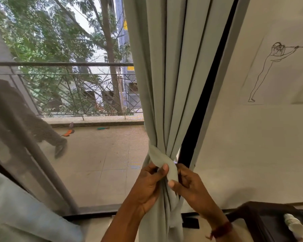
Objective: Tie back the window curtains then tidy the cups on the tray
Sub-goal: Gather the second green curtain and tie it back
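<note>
At the bottom centre of the frame my two forearms rise into view, and my hands meet on a grey-green curtain (166, 84) that hangs in vertical folds down the middle of the picture. My left hand (147, 187) is closed on the gathered cloth from the left, thumb pressed over the fabric. My right hand (187, 184), with a dark red thread band at the wrist, pinches in from the right, thumb and fingers together on a flat strip of matching cloth, the tie-back (162, 159). That strip wraps the bundle just above my knuckles, slanting from upper left down to my fingertips. The curtain's long axis runs straight up and down; the tie-back crosses it, so the loose end lies directly between my two thumbs, about equally near to both hands. I judge the tie is not yet secured and the next pull must run sideways across the bundle. To the left, through a mesh screen, a balcony floor and metal railing (63, 64) show, with trees beyond. A second curtain, pale and unbound, fills the lower left corner. No cups or tray can be made out; only a dark table corner (262, 212) sits at lower right.
</note>
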